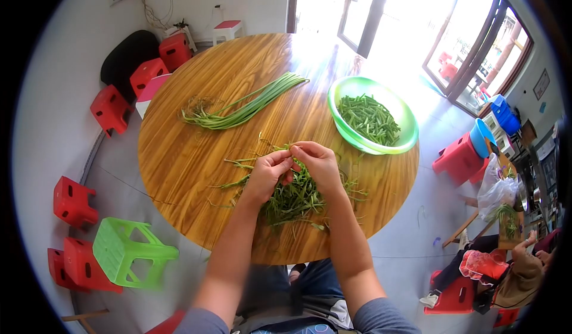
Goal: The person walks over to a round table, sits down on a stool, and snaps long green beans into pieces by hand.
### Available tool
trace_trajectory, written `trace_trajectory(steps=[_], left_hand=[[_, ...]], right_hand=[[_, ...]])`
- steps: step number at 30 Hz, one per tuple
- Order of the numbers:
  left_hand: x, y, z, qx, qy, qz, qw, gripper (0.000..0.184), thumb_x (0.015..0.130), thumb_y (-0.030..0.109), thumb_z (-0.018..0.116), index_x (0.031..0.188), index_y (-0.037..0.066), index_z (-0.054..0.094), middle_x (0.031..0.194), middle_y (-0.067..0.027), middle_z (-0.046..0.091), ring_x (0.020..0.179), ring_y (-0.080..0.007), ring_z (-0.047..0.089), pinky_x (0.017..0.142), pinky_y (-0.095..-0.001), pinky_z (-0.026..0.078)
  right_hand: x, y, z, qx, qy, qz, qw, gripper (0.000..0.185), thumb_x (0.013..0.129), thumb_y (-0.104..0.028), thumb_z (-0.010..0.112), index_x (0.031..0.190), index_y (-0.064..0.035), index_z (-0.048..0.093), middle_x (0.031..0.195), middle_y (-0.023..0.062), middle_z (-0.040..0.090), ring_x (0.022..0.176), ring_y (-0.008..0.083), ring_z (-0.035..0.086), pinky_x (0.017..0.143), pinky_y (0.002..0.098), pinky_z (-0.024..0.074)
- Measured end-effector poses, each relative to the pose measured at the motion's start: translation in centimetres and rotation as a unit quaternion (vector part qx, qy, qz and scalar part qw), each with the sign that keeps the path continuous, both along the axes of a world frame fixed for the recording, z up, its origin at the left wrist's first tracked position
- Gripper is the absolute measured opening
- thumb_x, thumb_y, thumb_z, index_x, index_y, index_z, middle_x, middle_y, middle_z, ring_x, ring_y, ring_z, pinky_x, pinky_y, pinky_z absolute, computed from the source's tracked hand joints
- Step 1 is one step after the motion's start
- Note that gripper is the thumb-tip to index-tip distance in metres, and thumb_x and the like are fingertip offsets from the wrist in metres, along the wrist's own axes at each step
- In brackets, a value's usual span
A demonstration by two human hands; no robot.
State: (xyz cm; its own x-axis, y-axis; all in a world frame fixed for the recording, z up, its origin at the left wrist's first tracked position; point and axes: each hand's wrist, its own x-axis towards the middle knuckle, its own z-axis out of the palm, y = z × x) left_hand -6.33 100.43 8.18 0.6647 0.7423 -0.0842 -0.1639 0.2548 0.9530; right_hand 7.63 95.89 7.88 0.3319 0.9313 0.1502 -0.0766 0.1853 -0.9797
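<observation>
Both hands meet over a heap of loose green leaves and stems [292,200] near the front of the round wooden table [196,167]. My left hand [272,172] is closed in a pinch, its fingertips touching those of the other hand. My right hand [317,164] is closed too, thumb and forefinger together. What lies between the fingertips is too small to make out. Beyond them, to the left, lies a bundle of long green stalks [256,107] with stringy roots. A green-and-white basin [342,122] at the back right holds cut green pieces [370,119].
Red stools [111,109] stand along the left wall, with a green stool [128,253] nearer. At right are a red stool [459,160] with a blue basin [481,136], a plastic bag [496,188] and a seated person [518,280]. Open glass doors are at the back.
</observation>
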Motion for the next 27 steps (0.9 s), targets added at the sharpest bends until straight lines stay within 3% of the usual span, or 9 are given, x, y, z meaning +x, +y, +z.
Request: trace_trajectory(steps=[5,14,17,19,20,23,24,27], left_hand=[[0.2,-0.1,0.2,-0.027,-0.011,0.011,1.000,0.021,0.091,0.012,0.049,0.105,-0.002,0.057,0.083,-0.0072,0.062,0.062,-0.0108,0.055,0.055,-0.0233,0.042],[0.3,1.0,-2.1,-0.063,-0.056,0.051,0.995,0.019,0.091,0.013,0.048,0.102,-0.001,0.057,0.087,-0.0069,0.064,0.067,-0.0123,0.060,0.058,-0.0228,0.045],[0.1,2.4,-4.3,-0.101,-0.119,0.098,0.983,0.019,0.091,0.014,0.048,0.103,0.002,0.057,0.085,-0.0062,0.064,0.069,-0.0121,0.061,0.058,-0.0229,0.046],[0.0,3.3,-4.1,-0.165,-0.194,0.133,0.958,0.018,0.092,0.015,0.049,0.105,0.005,0.057,0.083,-0.0056,0.064,0.070,-0.0119,0.061,0.058,-0.0229,0.047],[-0.3,3.6,-4.1,-0.162,-0.171,0.168,0.957,0.019,0.092,0.016,0.049,0.107,0.008,0.057,0.078,-0.0052,0.063,0.065,-0.0110,0.059,0.055,-0.0227,0.045],[-1.4,3.6,-3.0,-0.194,-0.208,0.182,0.941,0.019,0.092,0.017,0.050,0.107,0.007,0.057,0.075,-0.0045,0.062,0.059,-0.0097,0.054,0.052,-0.0224,0.042],[-1.5,3.4,-2.3,-0.185,-0.204,0.187,0.943,0.019,0.092,0.015,0.049,0.106,0.005,0.057,0.073,-0.0046,0.061,0.055,-0.0087,0.050,0.049,-0.0223,0.040],[-1.9,3.1,-1.6,-0.157,-0.208,0.155,0.953,0.018,0.091,0.012,0.048,0.104,0.003,0.057,0.073,-0.0045,0.061,0.056,-0.0080,0.050,0.049,-0.0212,0.039]], right_hand=[[-1.2,0.2,-0.4,0.109,-0.235,-0.174,0.950,0.009,0.077,-0.005,0.067,0.086,-0.0018,0.066,0.079,0.0036,0.058,0.066,0.0092,0.055,0.059,0.0220,0.0449],[-1.0,0.9,-1.5,0.214,-0.385,-0.213,0.872,0.008,0.075,-0.004,0.067,0.082,-0.0022,0.064,0.079,0.0064,0.059,0.065,0.0130,0.058,0.056,0.0243,0.0470],[-1.1,0.7,-1.5,0.208,-0.330,-0.081,0.917,0.009,0.076,-0.005,0.067,0.083,-0.0010,0.063,0.078,0.0046,0.058,0.065,0.0113,0.056,0.057,0.0229,0.0449],[-1.1,0.2,-0.8,0.150,-0.152,0.044,0.976,0.009,0.077,-0.004,0.067,0.084,-0.0001,0.062,0.076,0.0027,0.057,0.066,0.0095,0.053,0.058,0.0219,0.0428],[-1.1,-0.2,-0.4,0.117,-0.060,0.106,0.986,0.009,0.078,-0.004,0.067,0.084,0.0004,0.061,0.075,0.0017,0.056,0.066,0.0086,0.052,0.058,0.0214,0.0418],[0.2,-1.3,0.8,0.078,0.149,0.201,0.965,0.009,0.079,-0.003,0.066,0.083,0.0020,0.059,0.073,-0.0007,0.054,0.068,0.0071,0.049,0.059,0.0218,0.0397],[0.8,-1.3,0.7,0.073,0.125,0.235,0.961,0.011,0.082,-0.009,0.064,0.088,-0.0005,0.063,0.074,-0.0008,0.056,0.068,0.0081,0.050,0.061,0.0227,0.0413],[0.9,-1.2,0.4,-0.032,-0.149,0.200,0.968,0.017,0.083,-0.016,0.064,0.095,-0.0040,0.065,0.078,-0.0013,0.059,0.070,0.0072,0.051,0.063,0.0228,0.0426]])
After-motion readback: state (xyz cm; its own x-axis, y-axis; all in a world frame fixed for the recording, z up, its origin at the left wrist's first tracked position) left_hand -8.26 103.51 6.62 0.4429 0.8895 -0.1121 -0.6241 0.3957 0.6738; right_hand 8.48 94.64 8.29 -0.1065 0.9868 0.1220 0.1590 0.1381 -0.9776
